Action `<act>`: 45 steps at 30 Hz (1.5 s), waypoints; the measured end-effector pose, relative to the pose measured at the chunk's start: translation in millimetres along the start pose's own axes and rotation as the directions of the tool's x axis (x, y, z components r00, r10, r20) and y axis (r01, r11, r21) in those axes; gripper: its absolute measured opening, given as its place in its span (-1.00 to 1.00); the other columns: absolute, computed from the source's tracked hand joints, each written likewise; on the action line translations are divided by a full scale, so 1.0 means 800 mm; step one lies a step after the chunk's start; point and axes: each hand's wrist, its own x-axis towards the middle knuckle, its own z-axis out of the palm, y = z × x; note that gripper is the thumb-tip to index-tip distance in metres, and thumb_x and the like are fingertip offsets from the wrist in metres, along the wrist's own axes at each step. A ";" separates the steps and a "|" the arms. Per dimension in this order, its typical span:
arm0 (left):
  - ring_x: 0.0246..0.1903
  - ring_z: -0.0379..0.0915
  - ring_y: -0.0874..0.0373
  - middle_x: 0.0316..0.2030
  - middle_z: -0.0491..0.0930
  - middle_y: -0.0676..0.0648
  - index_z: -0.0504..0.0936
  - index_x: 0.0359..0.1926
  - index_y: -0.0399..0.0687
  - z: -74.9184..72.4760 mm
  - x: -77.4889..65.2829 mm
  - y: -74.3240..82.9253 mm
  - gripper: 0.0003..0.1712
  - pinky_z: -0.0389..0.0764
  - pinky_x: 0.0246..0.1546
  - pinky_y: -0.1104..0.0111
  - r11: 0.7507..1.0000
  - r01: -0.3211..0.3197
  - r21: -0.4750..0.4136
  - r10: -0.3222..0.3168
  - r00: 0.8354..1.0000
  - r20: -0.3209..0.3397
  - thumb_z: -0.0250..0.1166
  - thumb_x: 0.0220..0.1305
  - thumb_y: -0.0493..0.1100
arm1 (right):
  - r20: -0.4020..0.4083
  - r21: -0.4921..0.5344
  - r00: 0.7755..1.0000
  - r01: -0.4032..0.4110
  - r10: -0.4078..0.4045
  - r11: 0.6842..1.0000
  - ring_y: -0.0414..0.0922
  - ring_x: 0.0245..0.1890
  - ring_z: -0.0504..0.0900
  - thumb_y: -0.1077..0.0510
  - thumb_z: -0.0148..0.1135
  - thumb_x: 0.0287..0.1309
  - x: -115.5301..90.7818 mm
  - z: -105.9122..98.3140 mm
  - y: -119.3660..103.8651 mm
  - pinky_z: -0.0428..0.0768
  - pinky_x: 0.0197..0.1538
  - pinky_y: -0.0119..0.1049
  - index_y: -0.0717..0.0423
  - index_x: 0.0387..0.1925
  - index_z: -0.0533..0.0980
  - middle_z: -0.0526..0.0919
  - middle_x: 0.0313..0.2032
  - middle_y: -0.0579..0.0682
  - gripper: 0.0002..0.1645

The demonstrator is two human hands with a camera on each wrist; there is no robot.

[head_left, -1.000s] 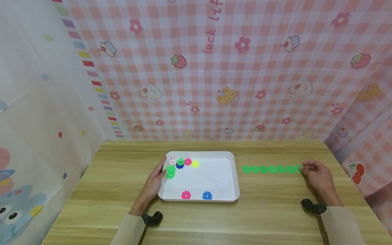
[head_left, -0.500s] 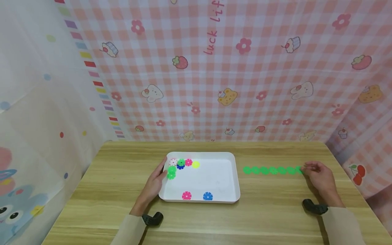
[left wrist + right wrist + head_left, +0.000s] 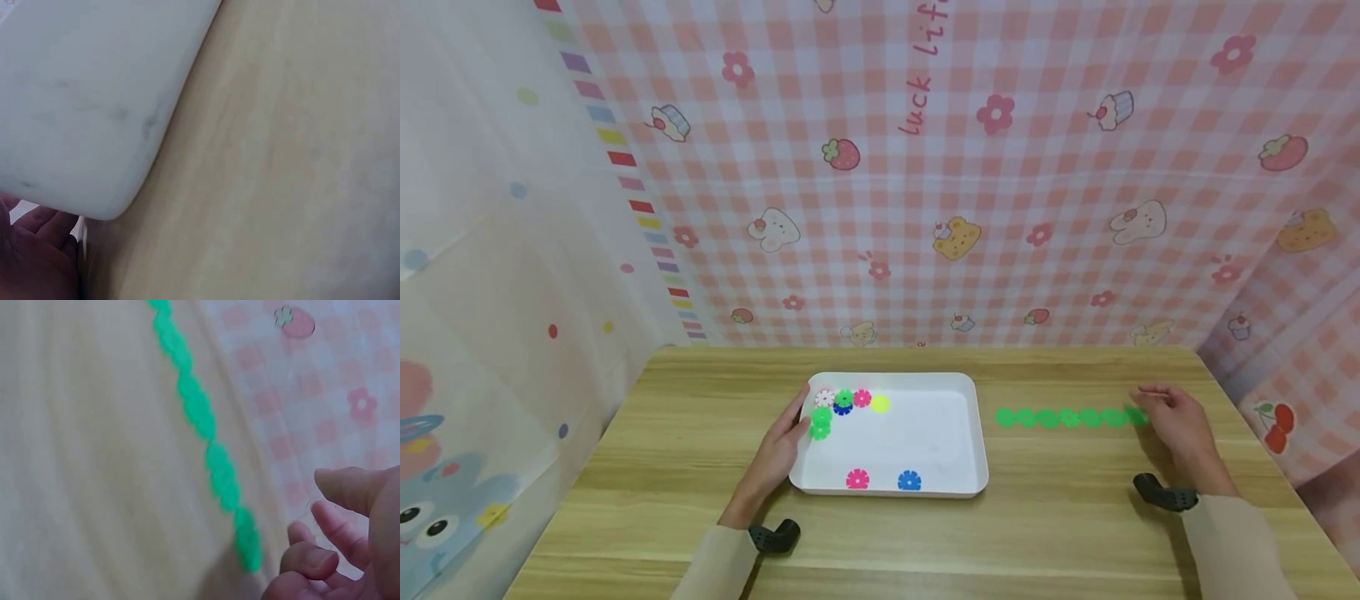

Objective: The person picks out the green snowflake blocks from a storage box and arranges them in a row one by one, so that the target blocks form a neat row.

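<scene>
My left hand (image 3: 777, 450) grips the left side of a white tray (image 3: 932, 437), thumb over the rim. The left wrist view shows the tray's pale corner (image 3: 100, 125) with the fingers (image 3: 53, 228) at its edge. On the table to the right lies a straight row of green snowflake discs (image 3: 1048, 417), joined end to end. By the row's right end is my right hand (image 3: 1183, 425), fingers loosely bent and holding nothing. The right wrist view has those fingers (image 3: 309, 559) apart from the end disc (image 3: 247, 540).
Loose snowflake discs lie in the tray: a green pair (image 3: 821, 423), a white one (image 3: 824, 398), a pink (image 3: 857, 479), a blue (image 3: 909, 481) and several others. A checked pink cloth (image 3: 955, 175) hangs behind the wooden table (image 3: 925, 550).
My right hand has let go of the end disc of the green row and lifted slightly off it. The left hand and the tray stay in place.
</scene>
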 end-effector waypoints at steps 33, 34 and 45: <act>0.55 -0.37 0.03 0.58 -0.17 -0.06 -0.05 0.58 -0.06 0.001 0.002 -0.001 -0.37 -0.28 0.54 0.09 1.000 0.011 0.010 -0.010 1.000 -0.017 -0.21 0.57 -0.26 | 0.439 0.242 0.846 0.214 -0.303 0.946 -0.17 -0.56 0.34 0.17 0.19 0.36 -0.017 0.210 -0.234 0.35 -0.53 -0.40 0.25 -0.05 0.54 0.52 -0.25 0.07 -0.75; 0.55 -0.37 0.04 0.58 -0.17 -0.05 -0.05 0.58 -0.04 0.001 0.004 -0.006 -0.37 -0.29 0.54 0.09 1.000 0.007 0.007 -0.007 1.000 -0.018 -0.21 0.58 -0.26 | 0.452 0.247 0.841 0.204 -0.298 0.947 -0.18 -0.60 0.31 0.19 0.18 0.36 -0.021 0.219 -0.239 0.30 -0.56 -0.41 0.23 -0.06 0.55 0.52 -0.26 0.07 -0.79; 0.55 -0.35 0.07 0.58 -0.14 0.03 -0.01 0.58 0.15 -0.001 0.017 -0.037 -0.38 -0.28 0.54 0.08 0.999 -0.033 0.029 0.035 0.999 -0.041 -0.18 0.58 -0.18 | 0.592 0.153 0.764 0.205 -0.256 0.967 -0.14 -0.57 0.40 0.12 0.20 0.35 -0.048 0.307 -0.263 0.40 -0.53 -0.39 0.06 -0.08 0.60 0.60 -0.21 0.11 -0.82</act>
